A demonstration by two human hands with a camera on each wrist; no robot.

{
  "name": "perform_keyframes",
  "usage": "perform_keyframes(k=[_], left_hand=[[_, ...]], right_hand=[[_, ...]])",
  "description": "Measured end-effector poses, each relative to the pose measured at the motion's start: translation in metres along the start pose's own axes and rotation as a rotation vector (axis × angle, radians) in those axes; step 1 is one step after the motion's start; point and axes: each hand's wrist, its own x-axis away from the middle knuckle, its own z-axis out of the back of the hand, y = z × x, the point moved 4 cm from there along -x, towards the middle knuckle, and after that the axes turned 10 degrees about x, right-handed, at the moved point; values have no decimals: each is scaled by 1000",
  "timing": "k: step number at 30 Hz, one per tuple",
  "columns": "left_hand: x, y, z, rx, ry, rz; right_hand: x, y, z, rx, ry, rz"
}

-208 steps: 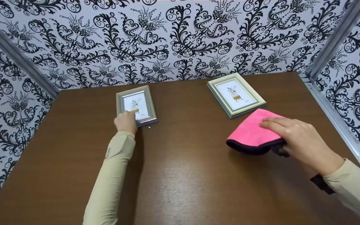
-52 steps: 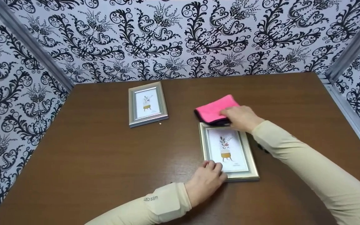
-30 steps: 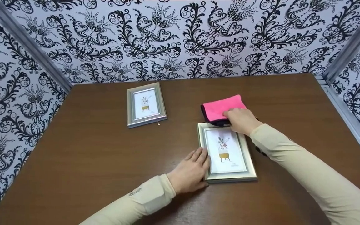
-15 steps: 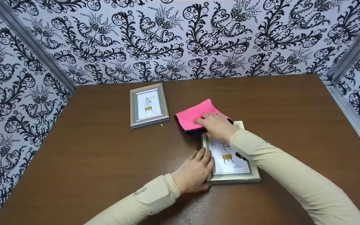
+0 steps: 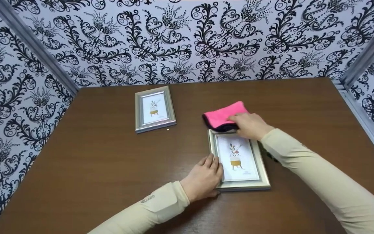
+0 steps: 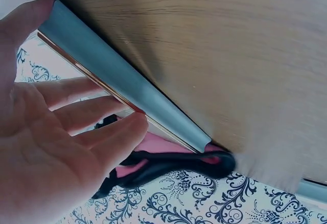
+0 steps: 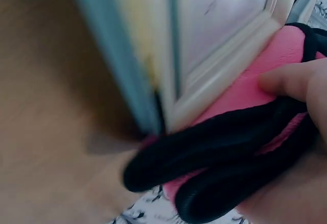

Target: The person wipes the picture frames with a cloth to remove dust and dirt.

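Observation:
In the head view, a larger picture frame (image 5: pixel 261 165) with a pale gold rim lies flat on the brown table, its print showing a plant in a yellow pot on legs. My left hand (image 5: pixel 203 177) rests at its lower left, fingers fairly straight over the left rim and thumb at the near corner. The left wrist view shows that thumb (image 6: pixel 30 20) against the end of the frame's blue-grey side. With my right hand (image 5: pixel 252 125) I grip a folded pink cloth (image 5: pixel 221 115) with black edging at the frame's far edge. In the right wrist view, the cloth (image 7: pixel 240 96) lies against the rim.
A smaller silver-toned picture frame (image 5: pixel 138 112) with a similar print lies further back on the left. A tiny pale speck (image 5: pixel 168 129) is near its corner. Walls with black scroll patterns (image 5: pixel 161 39) and metal corner posts (image 5: pixel 368 48) bound the table (image 5: pixel 109 169).
Over the last half second my right hand has moved the cloth rightward from the frame's far left corner. Earlier, the larger frame lay further back and my left hand was on the smaller one.

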Motion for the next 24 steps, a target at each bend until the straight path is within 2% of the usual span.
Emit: perform_keyframes(k=[5,9,15,20,24], left_hand=[[0,-1,-1,0,-12,7],[0,-1,-1,7,-9,8],[0,-1,-1,19,-14,0],[-1,-2,-1,52,-7,-2],[-2,-1,-1,49,4,-11]], right_hand=[[12,20,4,25,-29,-106],[19,24,4,61,-9,-145],[23,12,-1,84,67,-120],[14,-3,1,18,84,-77],[4,-21,3,-41,70,2]])
